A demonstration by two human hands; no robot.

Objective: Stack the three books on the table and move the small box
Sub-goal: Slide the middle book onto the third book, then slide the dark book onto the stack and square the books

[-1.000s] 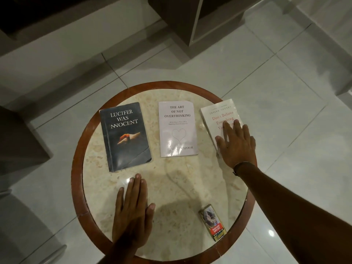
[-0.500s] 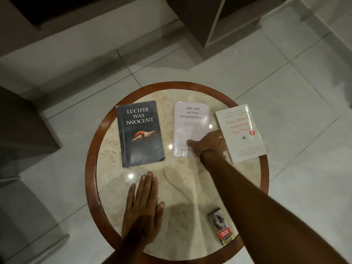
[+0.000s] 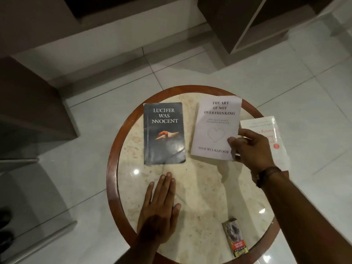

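Three books lie in a row on the round marble table [image 3: 200,187]. The dark book "Lucifer Was Innocent" [image 3: 164,133] lies flat at the left. My right hand [image 3: 249,147] grips the right edge of the pale pink book "The Art of Not Overthinking" [image 3: 216,128], thumb on its cover, and the book is tilted up off the table. Partly behind that hand, the white book [image 3: 274,141] lies at the right rim. My left hand [image 3: 159,206] rests flat, palm down, below the dark book. The small box [image 3: 234,237] sits near the front rim.
The table has a raised brown wooden rim [image 3: 112,187]. Glossy white floor tiles surround it. Dark furniture stands at the left [image 3: 28,101] and a dark cabinet at the top right [image 3: 238,21].
My right hand left the white book, crossed to the pink book, took hold of its right edge and lifted it. The left hand stayed flat on the table.
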